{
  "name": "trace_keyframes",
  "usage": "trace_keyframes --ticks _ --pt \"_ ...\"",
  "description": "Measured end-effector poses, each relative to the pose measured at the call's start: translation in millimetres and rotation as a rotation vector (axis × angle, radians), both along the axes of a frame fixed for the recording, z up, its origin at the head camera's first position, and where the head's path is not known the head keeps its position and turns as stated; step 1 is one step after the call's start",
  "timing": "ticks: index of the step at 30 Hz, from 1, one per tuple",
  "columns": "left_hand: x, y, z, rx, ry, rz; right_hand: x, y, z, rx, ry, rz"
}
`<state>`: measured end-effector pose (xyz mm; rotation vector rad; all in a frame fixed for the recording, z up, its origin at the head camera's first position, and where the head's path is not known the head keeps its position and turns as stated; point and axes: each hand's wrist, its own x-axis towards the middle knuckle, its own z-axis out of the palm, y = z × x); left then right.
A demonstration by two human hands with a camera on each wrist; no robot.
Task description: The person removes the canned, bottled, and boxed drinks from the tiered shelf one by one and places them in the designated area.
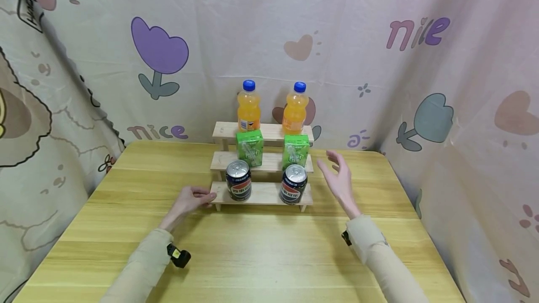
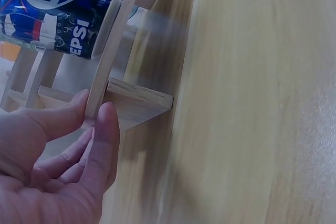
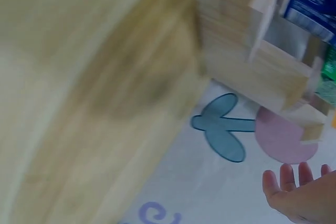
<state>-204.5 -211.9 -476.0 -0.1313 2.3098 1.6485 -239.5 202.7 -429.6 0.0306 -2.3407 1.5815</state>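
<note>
Wears a cream left sleeve (image 1: 141, 265) toward the left edge of the table (image 1: 261, 256) and a matching right sleeve (image 1: 379, 258) toward its right edge, both lightly creased. Shows a chunky black gadget (image 1: 181, 258) with a yellow label (image 1: 176, 253) against the first, a partly hidden black piece (image 1: 346, 238) against the second. Leaves left hand (image 1: 188, 203) and right hand (image 1: 338, 180) bare.

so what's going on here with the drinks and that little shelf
A person's left hand pinches the wooden stand at the left end of its lowest step. The right hand is open beside the stand's right side, holding nothing. Two Pepsi cans stand on the lowest step, two green cartons on the middle one and two orange drink bottles on top.
</note>
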Motion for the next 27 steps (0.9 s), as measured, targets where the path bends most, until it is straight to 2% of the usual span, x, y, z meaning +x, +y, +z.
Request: trace_keyframes --ticks 12,27 --pt "-3.2 -0.6 0.8 0.071 -0.035 0.02 -20.5 -15.6 44.0 -0.092 0.085 0.062" --pt "-3.3 1.3 1.4 0.051 -0.035 0.014 -46.3 -30.2 98.7 -0.151 0.111 0.117"
